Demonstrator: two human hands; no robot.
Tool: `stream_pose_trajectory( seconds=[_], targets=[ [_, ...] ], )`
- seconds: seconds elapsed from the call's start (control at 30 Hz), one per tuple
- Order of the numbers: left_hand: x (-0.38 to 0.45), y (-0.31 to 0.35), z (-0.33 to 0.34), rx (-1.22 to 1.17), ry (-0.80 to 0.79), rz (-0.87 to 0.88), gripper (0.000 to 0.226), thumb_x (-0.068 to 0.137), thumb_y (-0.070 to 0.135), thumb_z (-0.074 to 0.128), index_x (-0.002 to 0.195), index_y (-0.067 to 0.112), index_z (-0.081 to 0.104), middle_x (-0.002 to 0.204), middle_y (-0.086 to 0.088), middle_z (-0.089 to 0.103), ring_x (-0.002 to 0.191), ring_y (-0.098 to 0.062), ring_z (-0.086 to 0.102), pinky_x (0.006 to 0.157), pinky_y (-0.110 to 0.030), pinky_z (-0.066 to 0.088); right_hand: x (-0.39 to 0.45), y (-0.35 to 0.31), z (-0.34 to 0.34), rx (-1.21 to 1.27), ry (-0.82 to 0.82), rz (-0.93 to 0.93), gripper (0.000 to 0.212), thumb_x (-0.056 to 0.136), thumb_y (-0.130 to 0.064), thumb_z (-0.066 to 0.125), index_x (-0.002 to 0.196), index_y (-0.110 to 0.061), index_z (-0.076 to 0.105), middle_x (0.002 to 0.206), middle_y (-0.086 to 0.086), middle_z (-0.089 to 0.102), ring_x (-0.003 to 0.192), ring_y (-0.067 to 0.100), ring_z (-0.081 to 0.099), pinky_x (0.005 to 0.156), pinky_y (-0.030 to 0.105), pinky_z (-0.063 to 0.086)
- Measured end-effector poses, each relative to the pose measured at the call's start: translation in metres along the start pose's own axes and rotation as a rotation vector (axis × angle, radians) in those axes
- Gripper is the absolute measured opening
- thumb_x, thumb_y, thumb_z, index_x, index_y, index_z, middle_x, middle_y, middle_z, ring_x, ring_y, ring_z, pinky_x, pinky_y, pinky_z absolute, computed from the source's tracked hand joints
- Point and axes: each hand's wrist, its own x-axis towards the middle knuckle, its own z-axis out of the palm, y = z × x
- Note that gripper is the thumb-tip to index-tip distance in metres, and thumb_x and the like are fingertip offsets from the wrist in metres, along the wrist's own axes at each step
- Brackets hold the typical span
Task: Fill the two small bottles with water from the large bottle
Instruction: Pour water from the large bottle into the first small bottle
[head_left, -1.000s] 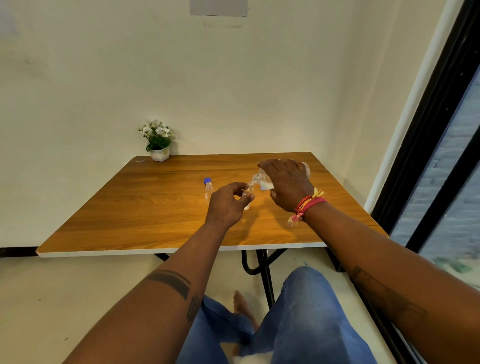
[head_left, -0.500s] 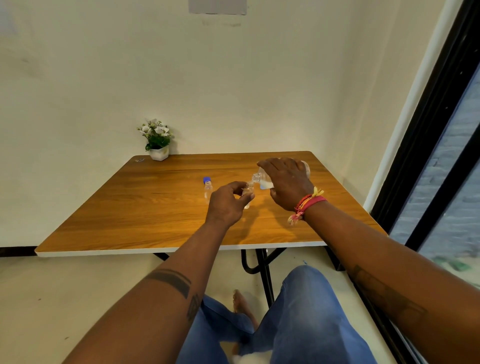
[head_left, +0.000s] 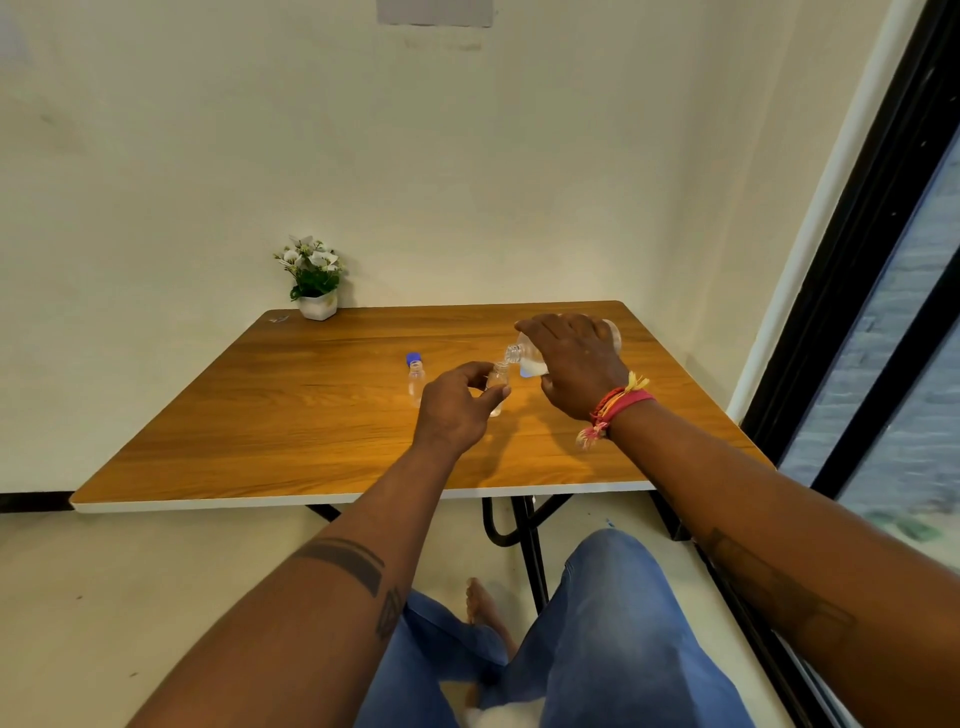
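My right hand (head_left: 576, 366), at centre right of the frame, grips the large bottle (head_left: 530, 358) tipped on its side, its neck pointing left over the open small bottle (head_left: 497, 382). My left hand (head_left: 457, 405), at centre, pinches that small bottle between thumb and fingers, upright on the table (head_left: 260, 415). The second small bottle (head_left: 415, 379), blue-capped, stands just left. A potted plant (head_left: 314, 278) sits at the table's upper left corner.
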Motion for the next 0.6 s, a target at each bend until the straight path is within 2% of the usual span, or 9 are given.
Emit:
stream_pose_trajectory(
  seconds=[0.13,0.3,0.47,0.53,0.6],
  targets=[
    [-0.001,0.002,-0.001,-0.007,-0.006,-0.002,0.038,0.089,0.036,0.075,0.124,0.023,0.071,0.104,0.01,0.072,0.094,-0.005,0.065,0.078,-0.018,0.047,0.0,0.0,0.002,0.024,-0.006,0.014,0.08,0.075,-0.022,0.081,0.146,-0.024,0.044,0.146,0.004,0.052,0.133,0.032,0.048,0.107,0.053,0.037],
    [0.0,0.002,-0.001,-0.014,0.014,-0.006,0.041,0.089,0.038,0.076,0.126,0.024,0.069,0.103,0.011,0.07,0.096,-0.006,0.064,0.078,-0.017,0.047,0.001,-0.002,0.005,0.127,-0.037,0.083,0.077,0.081,-0.025,0.076,0.149,-0.026,0.039,0.15,0.002,0.048,0.134,0.032,0.046,0.109,0.05,0.036],
    [0.006,0.002,0.004,-0.048,0.021,-0.007,0.045,0.088,0.038,0.076,0.129,0.021,0.068,0.111,0.006,0.072,0.101,-0.007,0.065,0.082,-0.02,0.049,0.006,0.0,0.015,0.415,-0.028,0.222,0.074,0.078,-0.033,0.079,0.142,-0.024,0.044,0.14,0.003,0.056,0.12,0.028,0.058,0.096,0.049,0.052],
    [0.009,-0.001,0.008,-0.066,0.008,-0.013,0.044,0.088,0.037,0.077,0.128,0.021,0.069,0.111,0.006,0.073,0.1,-0.005,0.065,0.082,-0.018,0.05,0.008,0.004,0.021,0.561,0.002,0.29,0.073,0.075,-0.031,0.082,0.138,-0.024,0.048,0.134,0.001,0.059,0.113,0.024,0.061,0.09,0.043,0.056],
    [0.011,-0.007,0.013,-0.071,-0.007,-0.029,0.043,0.088,0.035,0.077,0.129,0.022,0.069,0.112,0.007,0.073,0.1,-0.004,0.065,0.079,-0.013,0.047,0.011,0.011,0.024,0.704,0.02,0.371,0.069,0.074,-0.027,0.085,0.135,-0.023,0.052,0.124,-0.004,0.062,0.106,0.018,0.063,0.084,0.029,0.053]
  ],
)
